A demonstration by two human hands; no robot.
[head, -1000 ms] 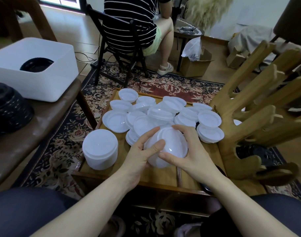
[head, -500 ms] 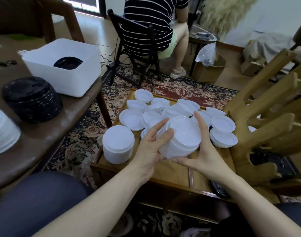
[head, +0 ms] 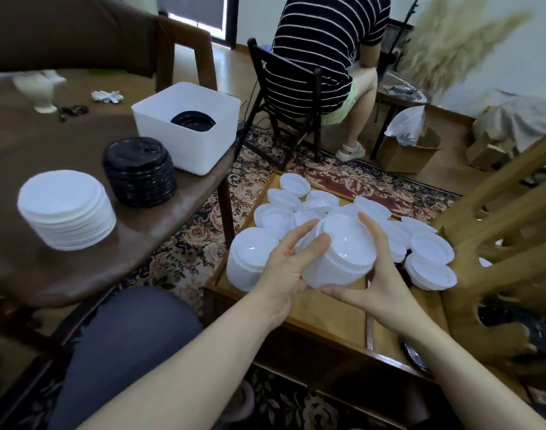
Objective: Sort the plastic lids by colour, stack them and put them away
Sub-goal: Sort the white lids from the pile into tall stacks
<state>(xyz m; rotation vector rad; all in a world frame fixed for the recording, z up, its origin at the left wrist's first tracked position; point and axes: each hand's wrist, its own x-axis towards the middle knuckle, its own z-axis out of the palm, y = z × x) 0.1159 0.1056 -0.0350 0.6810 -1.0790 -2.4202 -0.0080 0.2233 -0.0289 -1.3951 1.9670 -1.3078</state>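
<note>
I hold a tilted stack of white lids [head: 340, 252] in the air above the low wooden table [head: 327, 311]. My left hand [head: 288, 265] grips its left side with the thumb on the rim. My right hand [head: 377, 274] cups its right side and underside. Several loose white lids [head: 299, 206] lie scattered on the low table behind, and a second white stack [head: 248, 259] stands at its left edge. On the brown side table [head: 135, 243] to the left stand a white stack [head: 66, 209], a black stack [head: 139, 170] and a white bin [head: 187, 125] with black lids inside.
A carved wooden hand-shaped piece [head: 498, 237] stands close on the right. A person in a striped shirt sits on a black chair [head: 293, 97] beyond the low table. A patterned rug [head: 187, 249] covers the floor, with cardboard boxes [head: 408, 153] further back.
The held stack rose and shifted left, staying in both hands. My view swung left, bringing the side table's white and black stacks into sight.
</note>
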